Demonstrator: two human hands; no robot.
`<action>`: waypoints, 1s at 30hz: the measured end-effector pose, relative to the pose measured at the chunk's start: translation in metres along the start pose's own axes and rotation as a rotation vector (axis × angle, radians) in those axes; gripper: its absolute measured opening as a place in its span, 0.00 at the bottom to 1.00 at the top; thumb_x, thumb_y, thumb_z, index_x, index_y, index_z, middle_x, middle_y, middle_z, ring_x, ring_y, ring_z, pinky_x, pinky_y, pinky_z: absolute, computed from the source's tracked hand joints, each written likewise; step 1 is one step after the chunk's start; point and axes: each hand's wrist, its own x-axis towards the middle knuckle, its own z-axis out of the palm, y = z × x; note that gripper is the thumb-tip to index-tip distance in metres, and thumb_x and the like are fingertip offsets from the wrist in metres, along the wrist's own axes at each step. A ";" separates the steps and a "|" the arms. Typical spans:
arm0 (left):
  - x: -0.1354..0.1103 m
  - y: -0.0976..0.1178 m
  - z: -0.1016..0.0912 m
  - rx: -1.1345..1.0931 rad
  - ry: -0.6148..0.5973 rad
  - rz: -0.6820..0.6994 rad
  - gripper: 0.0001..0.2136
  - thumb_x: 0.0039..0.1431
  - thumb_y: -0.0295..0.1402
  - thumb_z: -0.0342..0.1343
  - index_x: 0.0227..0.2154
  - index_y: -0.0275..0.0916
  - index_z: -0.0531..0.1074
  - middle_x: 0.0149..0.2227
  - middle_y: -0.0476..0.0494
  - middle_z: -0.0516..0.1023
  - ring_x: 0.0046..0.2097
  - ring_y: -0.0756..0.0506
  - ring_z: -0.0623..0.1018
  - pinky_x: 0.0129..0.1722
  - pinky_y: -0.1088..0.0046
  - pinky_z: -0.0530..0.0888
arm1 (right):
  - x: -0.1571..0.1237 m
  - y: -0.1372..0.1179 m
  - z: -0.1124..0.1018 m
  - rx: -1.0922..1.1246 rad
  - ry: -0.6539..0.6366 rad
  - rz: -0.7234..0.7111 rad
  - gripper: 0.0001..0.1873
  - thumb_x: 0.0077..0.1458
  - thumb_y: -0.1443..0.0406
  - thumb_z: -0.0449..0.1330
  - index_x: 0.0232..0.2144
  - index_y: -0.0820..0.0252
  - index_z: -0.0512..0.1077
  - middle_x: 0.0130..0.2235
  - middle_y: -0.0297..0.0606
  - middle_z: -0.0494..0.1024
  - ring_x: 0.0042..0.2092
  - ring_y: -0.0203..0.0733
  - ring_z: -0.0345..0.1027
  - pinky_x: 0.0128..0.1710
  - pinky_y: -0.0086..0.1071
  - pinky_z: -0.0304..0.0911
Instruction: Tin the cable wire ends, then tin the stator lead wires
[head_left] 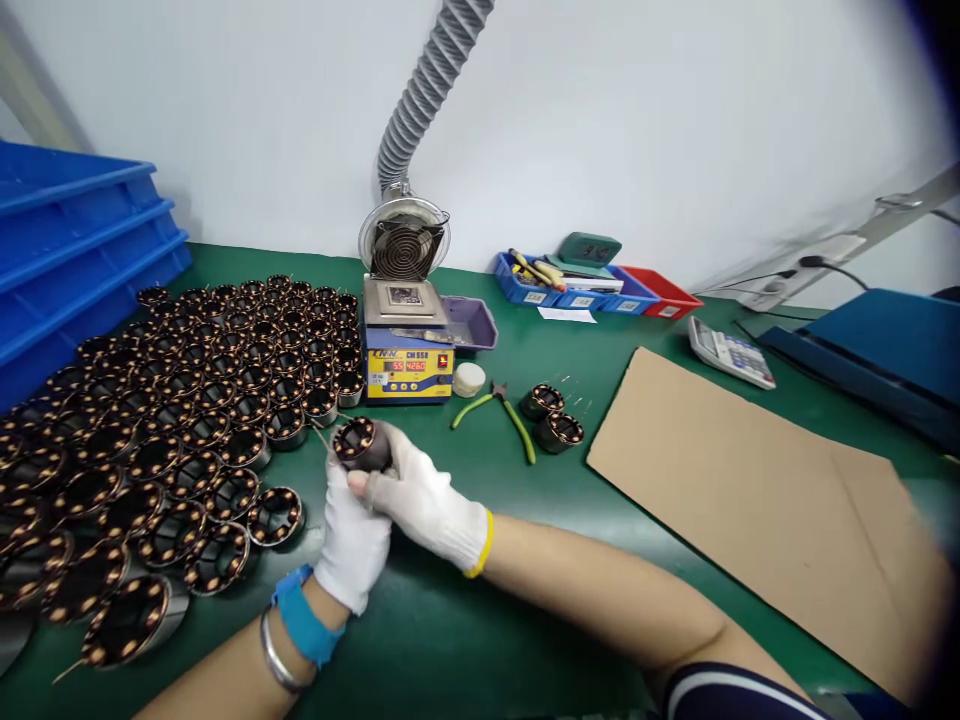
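Both my hands wear white gloves and meet over the green mat. My right hand (424, 495) is wrapped round a dark round stator with copper windings (358, 442), held up with its open face toward me. My left hand (351, 540) is closed just below it, fingers pressed against the stator's lower side near a thin wire lead; what it pinches is hidden. A blue band and a metal bangle sit on my left wrist.
Several wound stators (172, 440) cover the mat at left. A yellow solder pot (409, 345) with fan and grey hose stands behind, green-handled cutters (506, 410) and two stators (551, 415) to its right. Cardboard sheet (750, 490), calculator (729, 350), blue crates (67, 240).
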 end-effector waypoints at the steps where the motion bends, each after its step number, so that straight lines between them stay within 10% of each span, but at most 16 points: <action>1: 0.002 0.002 -0.001 -0.033 0.026 -0.031 0.26 0.51 0.40 0.56 0.51 0.35 0.61 0.50 0.32 0.73 0.48 0.39 0.75 0.49 0.59 0.71 | -0.003 0.003 -0.001 -0.006 -0.032 -0.002 0.36 0.46 0.50 0.61 0.57 0.50 0.59 0.41 0.36 0.75 0.40 0.42 0.69 0.40 0.35 0.66; 8: 0.007 0.017 -0.005 -0.287 -0.218 -0.090 0.25 0.43 0.37 0.62 0.46 0.35 0.65 0.47 0.38 0.75 0.50 0.40 0.74 0.51 0.64 0.71 | 0.014 0.004 -0.030 0.122 -0.184 0.234 0.25 0.51 0.45 0.53 0.35 0.61 0.72 0.29 0.35 0.74 0.27 0.33 0.67 0.26 0.25 0.62; 12: 0.005 0.016 -0.001 0.007 -0.197 -0.010 0.29 0.47 0.41 0.59 0.51 0.35 0.62 0.51 0.35 0.73 0.51 0.38 0.73 0.52 0.59 0.70 | 0.026 -0.006 -0.047 0.008 -0.226 0.215 0.20 0.44 0.51 0.62 0.32 0.61 0.73 0.28 0.33 0.75 0.26 0.32 0.67 0.25 0.23 0.62; 18: 0.005 0.021 -0.013 0.857 -0.105 0.549 0.26 0.54 0.42 0.51 0.54 0.34 0.62 0.62 0.35 0.59 0.53 0.32 0.69 0.46 0.53 0.70 | 0.073 -0.058 -0.106 -0.310 0.291 -0.244 0.28 0.45 0.56 0.62 0.49 0.58 0.67 0.44 0.37 0.74 0.43 0.39 0.70 0.46 0.33 0.66; 22: 0.004 0.036 -0.029 1.193 -0.125 0.448 0.28 0.57 0.44 0.44 0.55 0.30 0.61 0.63 0.33 0.56 0.48 0.30 0.71 0.32 0.55 0.71 | 0.124 -0.090 -0.142 -0.729 0.591 -0.388 0.33 0.47 0.56 0.58 0.55 0.61 0.61 0.50 0.42 0.70 0.52 0.48 0.64 0.54 0.44 0.59; 30: 0.005 0.037 -0.039 1.321 -0.191 0.417 0.31 0.57 0.47 0.40 0.58 0.30 0.59 0.62 0.32 0.57 0.44 0.33 0.72 0.28 0.60 0.70 | 0.168 -0.083 -0.147 -0.982 0.599 -0.258 0.32 0.46 0.55 0.56 0.55 0.53 0.60 0.49 0.43 0.69 0.50 0.55 0.65 0.49 0.50 0.62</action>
